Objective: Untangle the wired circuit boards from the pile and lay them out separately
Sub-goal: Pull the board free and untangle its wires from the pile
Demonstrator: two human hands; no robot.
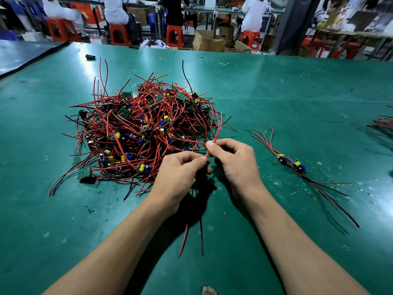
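Green table, red and black wires, orange stools

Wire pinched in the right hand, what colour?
Red wire, held by the right hand; clearest in the head view.

My right hand pinches a red wire beside my left hand, just before the tangled pile.

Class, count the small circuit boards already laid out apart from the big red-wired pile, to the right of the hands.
2: one small green circuit board with a yellow capacitor and a second beside it, nearer and further right. Their wires overlap, so another could be hidden.
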